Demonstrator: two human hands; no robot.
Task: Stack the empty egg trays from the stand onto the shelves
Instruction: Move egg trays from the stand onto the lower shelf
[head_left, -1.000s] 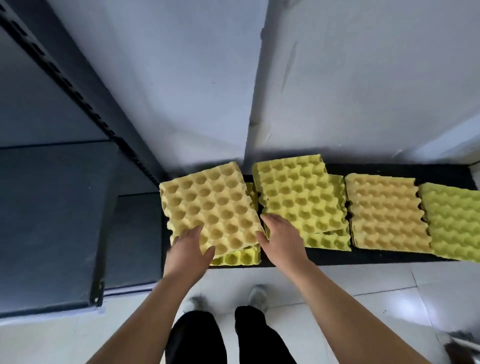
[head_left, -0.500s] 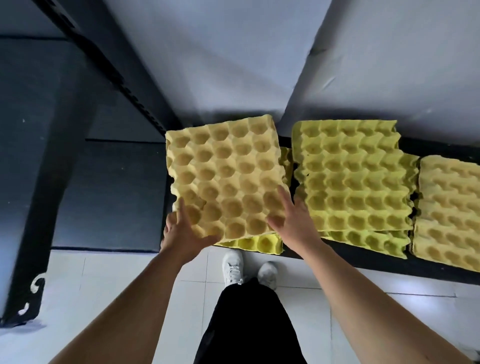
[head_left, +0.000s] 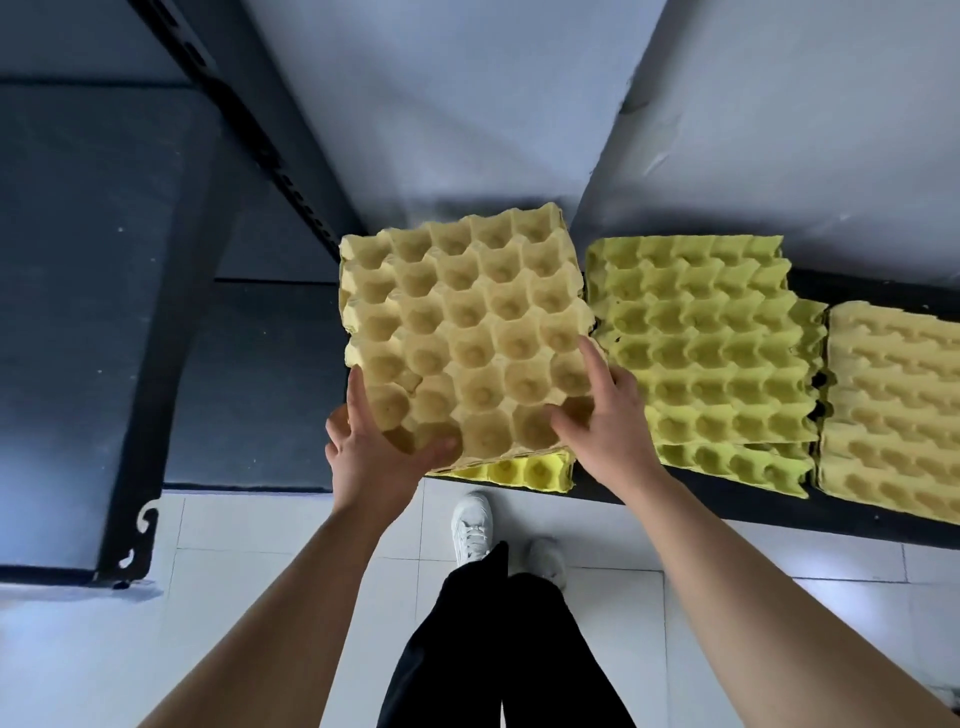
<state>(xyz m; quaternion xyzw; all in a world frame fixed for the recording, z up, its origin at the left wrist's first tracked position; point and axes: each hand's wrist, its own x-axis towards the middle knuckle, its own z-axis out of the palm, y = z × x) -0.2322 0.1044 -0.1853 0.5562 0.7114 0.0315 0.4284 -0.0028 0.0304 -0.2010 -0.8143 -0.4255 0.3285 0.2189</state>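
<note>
I hold one pale yellow egg tray (head_left: 467, 338) with both hands, its cups facing up to me. My left hand (head_left: 374, 452) grips the near left corner: the thumb lies on top in a cup, one finger is stretched along the left edge, and the other fingers go under the tray, where I cannot see them. My right hand (head_left: 610, 431) grips the near right corner in the same way, with the thumb pressed on the top and the index finger straight along the right edge.

The tray is over the left end of the low black stand (head_left: 769, 512). Under its near edge a bright yellow tray (head_left: 524, 470) shows on the stand; I cannot tell if the two trays touch. Just beside my right hand there is a stack of green-yellow trays (head_left: 706, 343), not lying evenly, because the lower ones stick out toward me. Further right, touching this stack, is a pale yellow stack (head_left: 893, 415), cut by the edge of the view.

To the left stands the black metal frame (head_left: 171, 332) of the shelves, with a dark shelf board (head_left: 78, 249) in it. A white wall (head_left: 441, 104) is behind the stand. Below I see the white tiled floor (head_left: 260, 545), my black trousers (head_left: 493, 649) and a white shoe (head_left: 471, 525).
</note>
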